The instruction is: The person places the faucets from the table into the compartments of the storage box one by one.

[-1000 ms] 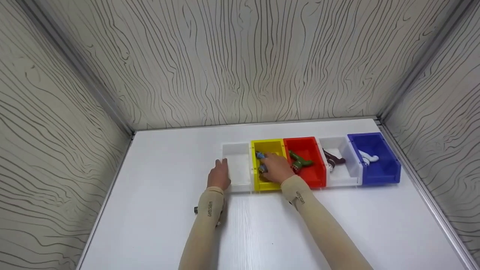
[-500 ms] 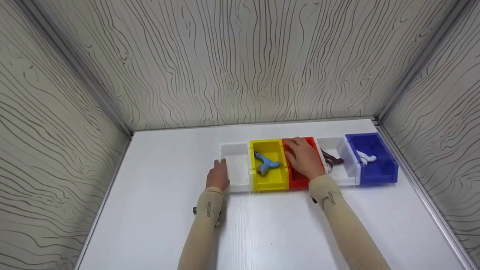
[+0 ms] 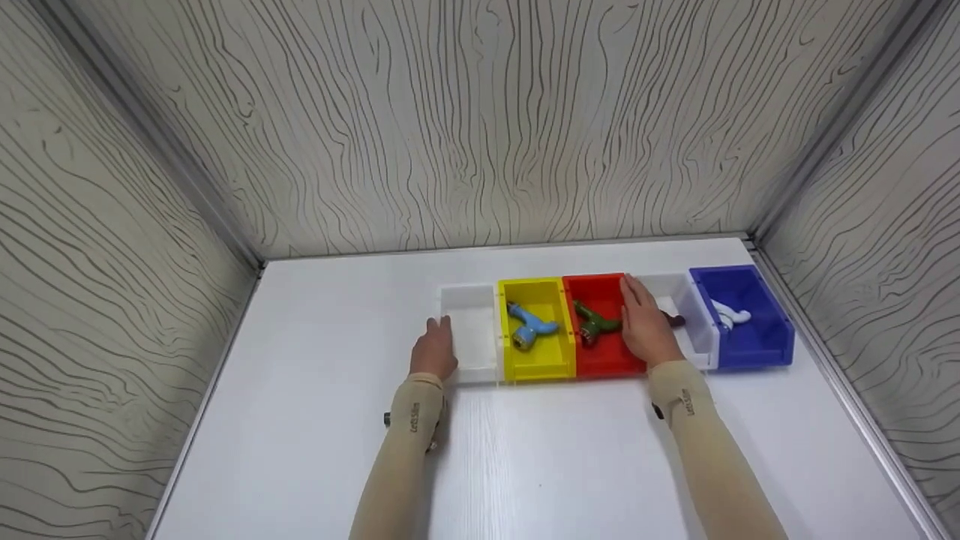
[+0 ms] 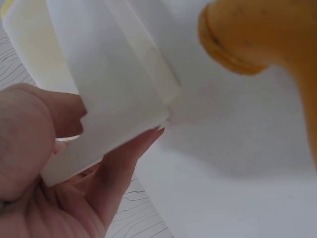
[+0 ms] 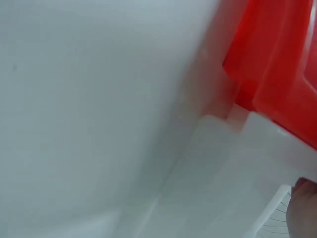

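Observation:
My left hand (image 3: 433, 351) holds the side wall of the leftmost white bin (image 3: 474, 375); the left wrist view shows thumb and fingers on either side of the wall (image 4: 114, 89). My right hand (image 3: 646, 322) lies with straight fingers over the wall between the red bin (image 3: 611, 366) and the second white bin (image 3: 701, 360). A fingertip (image 5: 303, 208) touches the white edge in the right wrist view. A green tap (image 3: 598, 322) lies in the red bin, and a blue tap (image 3: 531, 326) in the yellow bin (image 3: 540, 371). A brown tap (image 3: 675, 320) is mostly hidden behind my right hand.
At the row's right end, a blue bin (image 3: 757, 356) holds a white tap (image 3: 731, 315). An orange curved piece, like a tap (image 4: 237, 39), is close beside the leftmost bin. Wood-patterned panels (image 3: 465, 127) enclose the white table (image 3: 570, 457).
My right hand has moved right, from the yellow bin across the red one to the wall beside the second white bin. Blue and green taps are uncovered. My left hand stays in place.

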`<act>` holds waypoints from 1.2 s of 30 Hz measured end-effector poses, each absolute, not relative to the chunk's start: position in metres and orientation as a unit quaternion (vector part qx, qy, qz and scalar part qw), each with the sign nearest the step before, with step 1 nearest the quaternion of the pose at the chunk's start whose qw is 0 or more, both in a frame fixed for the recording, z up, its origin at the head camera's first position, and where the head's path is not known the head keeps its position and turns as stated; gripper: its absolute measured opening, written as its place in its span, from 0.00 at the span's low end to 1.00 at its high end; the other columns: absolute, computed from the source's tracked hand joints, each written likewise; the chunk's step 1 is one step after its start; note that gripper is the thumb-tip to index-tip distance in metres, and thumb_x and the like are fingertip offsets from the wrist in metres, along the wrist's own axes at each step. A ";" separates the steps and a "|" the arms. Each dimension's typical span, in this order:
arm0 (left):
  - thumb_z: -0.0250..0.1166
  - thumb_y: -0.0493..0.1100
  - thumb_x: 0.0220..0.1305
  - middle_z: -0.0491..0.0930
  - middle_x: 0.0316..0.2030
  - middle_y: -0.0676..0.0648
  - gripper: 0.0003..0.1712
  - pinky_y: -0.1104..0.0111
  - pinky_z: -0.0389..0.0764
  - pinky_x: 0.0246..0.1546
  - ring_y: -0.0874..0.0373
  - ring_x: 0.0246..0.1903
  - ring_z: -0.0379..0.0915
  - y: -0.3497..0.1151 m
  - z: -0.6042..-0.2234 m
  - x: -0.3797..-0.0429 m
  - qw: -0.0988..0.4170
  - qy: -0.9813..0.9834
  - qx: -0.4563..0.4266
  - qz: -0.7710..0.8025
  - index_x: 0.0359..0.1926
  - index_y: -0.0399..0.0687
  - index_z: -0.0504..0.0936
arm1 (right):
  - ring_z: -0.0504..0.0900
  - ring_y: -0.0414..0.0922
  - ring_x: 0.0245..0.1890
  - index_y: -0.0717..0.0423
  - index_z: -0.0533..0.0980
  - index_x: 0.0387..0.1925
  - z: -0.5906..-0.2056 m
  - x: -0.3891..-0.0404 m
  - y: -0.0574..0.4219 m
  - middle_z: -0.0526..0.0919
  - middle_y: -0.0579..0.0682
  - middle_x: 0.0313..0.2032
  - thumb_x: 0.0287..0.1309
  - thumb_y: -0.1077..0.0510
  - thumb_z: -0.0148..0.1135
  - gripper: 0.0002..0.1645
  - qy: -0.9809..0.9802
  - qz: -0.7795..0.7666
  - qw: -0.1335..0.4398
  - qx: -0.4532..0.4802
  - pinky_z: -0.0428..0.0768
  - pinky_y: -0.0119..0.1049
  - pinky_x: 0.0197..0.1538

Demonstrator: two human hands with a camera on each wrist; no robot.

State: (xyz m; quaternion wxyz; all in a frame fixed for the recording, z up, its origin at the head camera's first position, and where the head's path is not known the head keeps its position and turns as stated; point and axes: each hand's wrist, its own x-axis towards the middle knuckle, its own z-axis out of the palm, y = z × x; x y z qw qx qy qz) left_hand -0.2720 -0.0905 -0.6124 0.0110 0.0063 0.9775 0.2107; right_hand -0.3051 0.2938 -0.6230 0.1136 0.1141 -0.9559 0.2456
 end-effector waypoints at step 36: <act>0.74 0.59 0.60 0.81 0.53 0.47 0.35 0.58 0.84 0.33 0.53 0.40 0.79 -0.142 -0.622 -0.135 -0.002 0.982 0.071 0.176 0.66 0.53 0.80 | 0.52 0.62 0.80 0.67 0.53 0.79 -0.624 -0.306 0.292 0.53 0.62 0.80 0.74 0.68 0.47 0.36 -0.965 0.233 0.084 0.090 0.61 0.56 0.78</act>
